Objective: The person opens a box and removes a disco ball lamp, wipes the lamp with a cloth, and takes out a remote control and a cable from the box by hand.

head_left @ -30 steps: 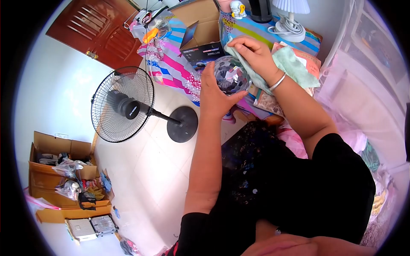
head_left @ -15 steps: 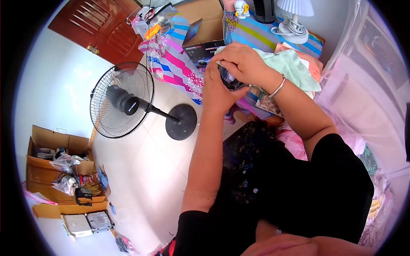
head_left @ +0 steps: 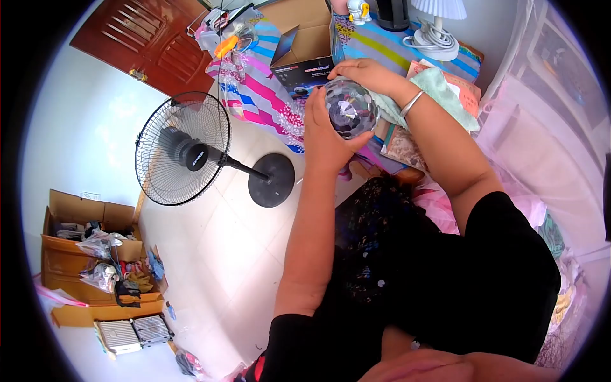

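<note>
A clear faceted ball [head_left: 349, 109] is held up in front of the table. My left hand [head_left: 326, 135] grips it from the left and below, with the thumb under its lower edge. My right hand [head_left: 372, 77] lies along the ball's upper right side, its fingers curved over a pale green cloth [head_left: 439, 95]. Part of that cloth is pressed between the palm and the ball; the rest trails to the right over some booklets. Behind the ball, an open cardboard box [head_left: 304, 48] with a dark printed side stands on the table.
A black standing fan [head_left: 191, 149] is on the tiled floor at the left. On the striped tablecloth [head_left: 375, 44] are a white lamp [head_left: 438, 32], a small figurine [head_left: 358, 11] and bagged items. Cartons [head_left: 95, 254] stand at the far left.
My right hand, which covered the top of the ball half a second ago, has moved back to its upper right side with the cloth. The ball's face shows again.
</note>
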The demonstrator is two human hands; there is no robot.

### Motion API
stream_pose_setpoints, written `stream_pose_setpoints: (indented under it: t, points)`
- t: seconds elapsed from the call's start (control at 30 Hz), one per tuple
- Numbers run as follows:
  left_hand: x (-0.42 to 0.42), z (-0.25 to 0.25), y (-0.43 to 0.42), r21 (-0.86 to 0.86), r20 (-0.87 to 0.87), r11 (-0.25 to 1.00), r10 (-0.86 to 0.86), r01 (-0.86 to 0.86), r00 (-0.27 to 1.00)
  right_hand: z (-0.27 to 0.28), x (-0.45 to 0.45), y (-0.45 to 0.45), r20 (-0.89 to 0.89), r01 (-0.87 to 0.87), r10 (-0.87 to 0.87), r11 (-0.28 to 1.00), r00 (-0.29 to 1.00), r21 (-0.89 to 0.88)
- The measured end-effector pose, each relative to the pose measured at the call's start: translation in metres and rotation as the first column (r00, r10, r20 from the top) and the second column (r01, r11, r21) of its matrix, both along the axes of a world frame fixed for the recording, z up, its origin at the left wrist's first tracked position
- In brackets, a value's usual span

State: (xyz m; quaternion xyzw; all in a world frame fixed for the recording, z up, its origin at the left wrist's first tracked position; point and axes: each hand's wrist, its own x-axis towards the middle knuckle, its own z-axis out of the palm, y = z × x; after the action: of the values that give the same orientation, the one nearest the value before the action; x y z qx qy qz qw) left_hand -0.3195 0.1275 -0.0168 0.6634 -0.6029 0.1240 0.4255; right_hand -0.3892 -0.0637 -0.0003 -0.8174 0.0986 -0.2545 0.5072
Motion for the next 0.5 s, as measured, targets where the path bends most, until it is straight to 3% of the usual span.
stream_pose_setpoints:
  t: [0.2,0.27,0.37,0.5]
  points:
    - [0.0,-0.004,0.005,-0.016,-0.066,1.0,0.015,-0.017,0.998,-0.019,0.002,-0.01,-0.046,0.075,-0.075,0.997,0.996,-0.01]
    - [0.001,-0.004,0.008,-0.021,-0.083,1.0,0.02,-0.022,0.996,-0.027,0.002,-0.015,-0.06,0.098,-0.089,0.984,0.994,0.152]
    - [0.007,-0.002,0.012,-0.013,-0.144,0.999,0.048,-0.051,0.988,-0.034,0.004,-0.02,-0.043,0.159,-0.153,0.966,0.987,0.205]
    - [0.026,0.004,0.022,-0.003,-0.264,0.999,0.049,-0.051,0.963,-0.037,0.005,-0.021,-0.054,0.203,-0.198,0.971,0.979,0.126]
